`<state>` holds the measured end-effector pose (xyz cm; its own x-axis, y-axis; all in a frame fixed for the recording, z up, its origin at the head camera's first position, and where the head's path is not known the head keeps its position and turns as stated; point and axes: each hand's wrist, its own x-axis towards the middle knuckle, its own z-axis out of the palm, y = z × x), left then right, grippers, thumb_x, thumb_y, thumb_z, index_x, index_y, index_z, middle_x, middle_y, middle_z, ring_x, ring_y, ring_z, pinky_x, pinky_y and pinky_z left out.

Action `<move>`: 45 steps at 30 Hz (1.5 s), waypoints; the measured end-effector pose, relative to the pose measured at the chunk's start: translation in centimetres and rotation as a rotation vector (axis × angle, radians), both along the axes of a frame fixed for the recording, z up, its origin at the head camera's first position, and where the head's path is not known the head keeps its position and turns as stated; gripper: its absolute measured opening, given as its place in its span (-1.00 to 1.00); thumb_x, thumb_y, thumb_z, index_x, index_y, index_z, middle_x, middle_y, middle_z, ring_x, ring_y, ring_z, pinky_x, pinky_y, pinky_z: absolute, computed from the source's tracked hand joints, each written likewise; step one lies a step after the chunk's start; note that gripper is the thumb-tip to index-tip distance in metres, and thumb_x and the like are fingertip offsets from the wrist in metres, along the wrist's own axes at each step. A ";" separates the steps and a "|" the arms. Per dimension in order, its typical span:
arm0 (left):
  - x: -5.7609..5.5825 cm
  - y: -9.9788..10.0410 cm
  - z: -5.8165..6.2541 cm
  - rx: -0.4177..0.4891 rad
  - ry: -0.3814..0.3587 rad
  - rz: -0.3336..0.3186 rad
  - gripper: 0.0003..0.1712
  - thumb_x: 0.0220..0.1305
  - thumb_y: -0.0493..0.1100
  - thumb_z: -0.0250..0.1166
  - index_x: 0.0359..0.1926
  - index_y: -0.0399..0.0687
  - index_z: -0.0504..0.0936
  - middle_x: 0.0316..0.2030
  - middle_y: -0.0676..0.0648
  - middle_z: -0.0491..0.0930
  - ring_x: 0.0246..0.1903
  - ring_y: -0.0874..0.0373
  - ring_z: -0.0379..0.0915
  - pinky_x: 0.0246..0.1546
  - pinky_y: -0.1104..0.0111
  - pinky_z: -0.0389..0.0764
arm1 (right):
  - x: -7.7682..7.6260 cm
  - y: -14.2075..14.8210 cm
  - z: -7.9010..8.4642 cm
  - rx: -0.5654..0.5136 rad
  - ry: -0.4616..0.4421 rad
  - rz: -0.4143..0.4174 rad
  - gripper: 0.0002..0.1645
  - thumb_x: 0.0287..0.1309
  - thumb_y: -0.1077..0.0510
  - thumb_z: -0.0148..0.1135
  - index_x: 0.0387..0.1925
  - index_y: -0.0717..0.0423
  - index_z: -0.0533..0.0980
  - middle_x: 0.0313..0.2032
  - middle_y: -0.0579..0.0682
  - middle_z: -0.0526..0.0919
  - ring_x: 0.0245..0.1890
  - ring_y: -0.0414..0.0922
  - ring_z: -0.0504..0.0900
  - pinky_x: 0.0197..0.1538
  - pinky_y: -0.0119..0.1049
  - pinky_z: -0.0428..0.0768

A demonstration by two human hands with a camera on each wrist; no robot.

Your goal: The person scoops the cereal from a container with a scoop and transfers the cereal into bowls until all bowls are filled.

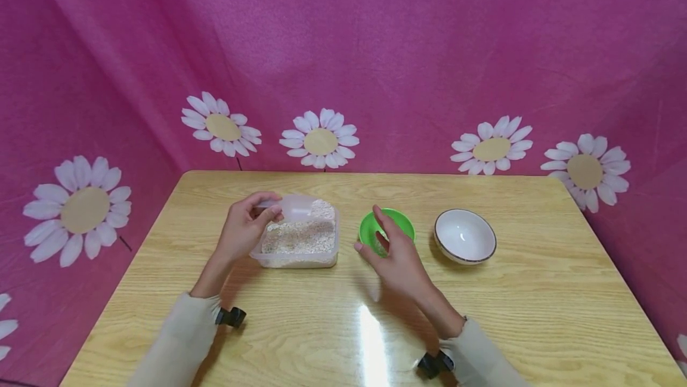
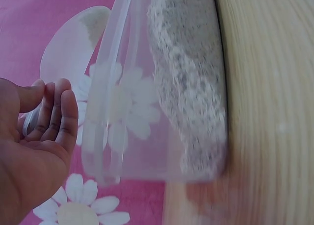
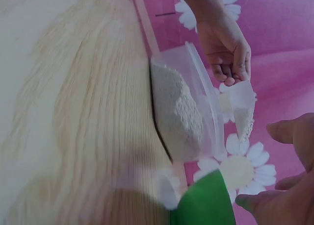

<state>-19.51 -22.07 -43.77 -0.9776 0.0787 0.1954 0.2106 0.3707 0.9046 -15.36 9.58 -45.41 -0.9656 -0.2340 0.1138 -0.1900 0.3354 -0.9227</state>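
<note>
My left hand [image 1: 244,226] pinches the handle of a translucent scoop [image 1: 296,207], which carries pale oat flakes at its far end. The scoop is above a clear plastic container [image 1: 337,242] of oats [image 1: 297,238]; in the right wrist view the scoop [image 3: 243,105] hangs beyond the container's rim. Over the near side of a green bowl [image 1: 404,223] is my right hand [image 1: 399,262], thumb and fingers spread apart. It partly hides the bowl's inside. In the left wrist view, the oats [image 2: 186,87] slope up along the container's wall.
A white bowl with a dark rim [image 1: 466,237] stands to the right of the green bowl. All sit on a wooden table [image 1: 300,327]. Behind it hangs a pink cloth [image 1: 376,65] with large white daisies. Black wrist straps show at both sleeves.
</note>
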 end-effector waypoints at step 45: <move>-2.7 10.4 -0.2 -0.086 -0.035 -0.223 -0.79 0.54 -0.23 0.33 0.09 -0.19 0.72 -0.20 -0.19 0.82 -0.16 -0.18 0.80 -0.21 0.40 0.70 | -0.4 6.6 -3.0 0.057 -0.102 -0.035 0.23 0.30 0.16 0.54 0.66 0.44 -0.08 0.62 0.42 0.16 0.58 0.26 0.31 0.48 -0.04 0.42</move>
<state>-22.18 -11.70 -43.97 -0.9403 0.3079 0.1453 0.2650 0.3941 0.8800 -15.80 16.16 -48.45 -0.9791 -0.2033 0.0023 -0.0837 0.3927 -0.9158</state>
